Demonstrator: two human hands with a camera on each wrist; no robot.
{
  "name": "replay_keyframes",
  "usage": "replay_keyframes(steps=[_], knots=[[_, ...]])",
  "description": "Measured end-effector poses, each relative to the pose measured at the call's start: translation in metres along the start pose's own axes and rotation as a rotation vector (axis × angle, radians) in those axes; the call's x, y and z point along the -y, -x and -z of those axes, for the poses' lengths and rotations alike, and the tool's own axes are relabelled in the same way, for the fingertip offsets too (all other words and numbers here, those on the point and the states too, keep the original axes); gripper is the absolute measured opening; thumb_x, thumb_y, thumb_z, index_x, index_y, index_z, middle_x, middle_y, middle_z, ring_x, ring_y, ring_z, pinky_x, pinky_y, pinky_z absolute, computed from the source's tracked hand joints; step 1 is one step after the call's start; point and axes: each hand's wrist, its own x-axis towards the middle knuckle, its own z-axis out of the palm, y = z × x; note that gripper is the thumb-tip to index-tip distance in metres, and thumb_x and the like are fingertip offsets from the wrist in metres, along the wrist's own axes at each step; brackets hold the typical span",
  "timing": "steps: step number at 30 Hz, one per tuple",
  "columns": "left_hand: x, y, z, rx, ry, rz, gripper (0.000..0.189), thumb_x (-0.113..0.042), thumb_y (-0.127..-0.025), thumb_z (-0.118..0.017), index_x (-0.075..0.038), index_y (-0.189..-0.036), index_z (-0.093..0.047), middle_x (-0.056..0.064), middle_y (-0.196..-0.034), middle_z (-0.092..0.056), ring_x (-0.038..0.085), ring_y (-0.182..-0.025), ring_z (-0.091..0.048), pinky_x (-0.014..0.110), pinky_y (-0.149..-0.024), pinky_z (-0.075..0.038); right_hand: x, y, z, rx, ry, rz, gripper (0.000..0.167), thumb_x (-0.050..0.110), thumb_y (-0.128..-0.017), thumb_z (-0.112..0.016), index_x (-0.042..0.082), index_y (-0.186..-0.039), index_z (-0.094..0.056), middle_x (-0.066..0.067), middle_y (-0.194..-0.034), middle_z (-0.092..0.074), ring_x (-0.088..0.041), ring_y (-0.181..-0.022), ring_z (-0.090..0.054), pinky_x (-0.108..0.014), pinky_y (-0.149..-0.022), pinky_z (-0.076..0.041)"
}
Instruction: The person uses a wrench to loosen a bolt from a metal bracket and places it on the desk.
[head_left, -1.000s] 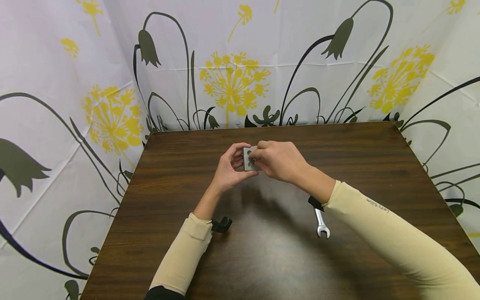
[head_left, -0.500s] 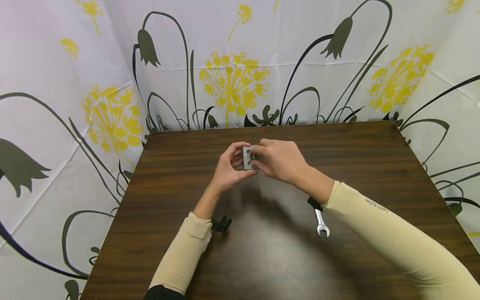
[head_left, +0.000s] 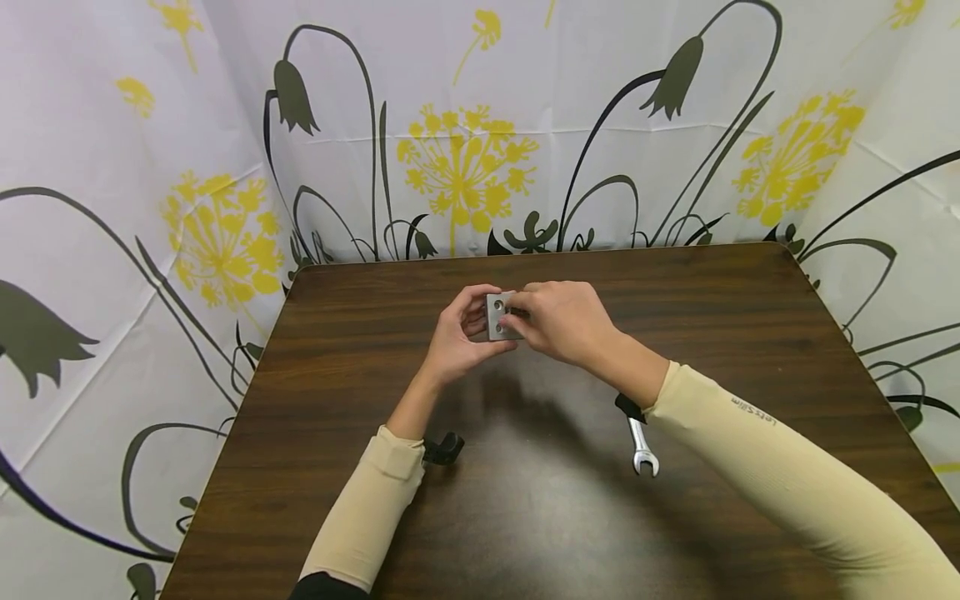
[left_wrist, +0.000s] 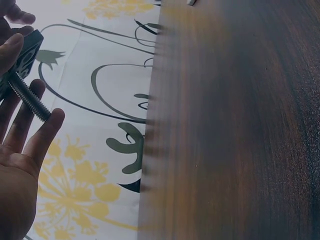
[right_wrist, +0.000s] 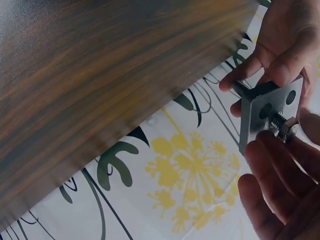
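Note:
My left hand (head_left: 453, 337) grips a small grey metal block (head_left: 495, 317) by its edges, above the far part of the table. Round holes pierce the block's face, which is turned toward my right hand (head_left: 566, 321). A threaded bolt (left_wrist: 30, 98) runs through the block, and its long bare end points in among my left fingers in the left wrist view. On the other face, a shiny hex piece (right_wrist: 286, 130) sits on the thread, apart from the block. My right thumb and fingers close around this hex piece; whether it is the head or a nut is unclear.
A silver open-end wrench (head_left: 642, 450) lies on the brown wood-grain table (head_left: 360, 350), partly hidden under the right wrist. Behind the table's far edge hangs a white flower-printed curtain (head_left: 465, 75). Black camera mounts sit at both wrists.
The right thumb and fingers shift slightly at the bolt, their spacing on it changing. The left hand and the block stay almost still, and the wrench has not moved.

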Motion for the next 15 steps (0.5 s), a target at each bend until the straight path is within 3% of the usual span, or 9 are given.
replay_keyframes(steps=[5,11,15], knots=[[-0.0003,-0.0004,0.0,0.0,-0.004,0.011,0.069,0.019,-0.068,-0.08,0.009,-0.128,-0.047,0.024,-0.123,-0.062,0.023,-0.103,-0.065,0.045,-0.086,-0.055,-0.0017,0.0008,0.0008,0.019,-0.013,0.063,0.018,0.023,-0.087,-0.075,0.018,-0.104,-0.075,0.003,-0.086,-0.063,-0.013,-0.067,-0.06,-0.033,-0.052,-0.049],[-0.0001,-0.0001,0.0011,-0.002,-0.004,0.0,0.069,0.02,-0.067,-0.08,0.009,-0.128,-0.048,0.024,-0.122,-0.062,0.022,-0.102,-0.065,0.046,-0.086,-0.054,0.0019,-0.0003,-0.0008,0.007,-0.013,-0.022,0.022,0.035,-0.09,-0.071,0.019,-0.104,-0.075,0.005,-0.082,-0.065,-0.012,-0.062,-0.058,-0.032,-0.048,-0.046],[-0.0003,-0.0006,0.0008,-0.003,-0.007,0.007,0.07,0.019,-0.067,-0.08,0.009,-0.128,-0.048,0.023,-0.122,-0.062,0.023,-0.102,-0.065,0.042,-0.085,-0.055,0.0008,0.0003,0.0009,0.026,-0.016,0.006,0.017,0.026,-0.088,-0.074,0.019,-0.104,-0.076,0.004,-0.083,-0.064,-0.014,-0.065,-0.06,-0.032,-0.05,-0.048]])
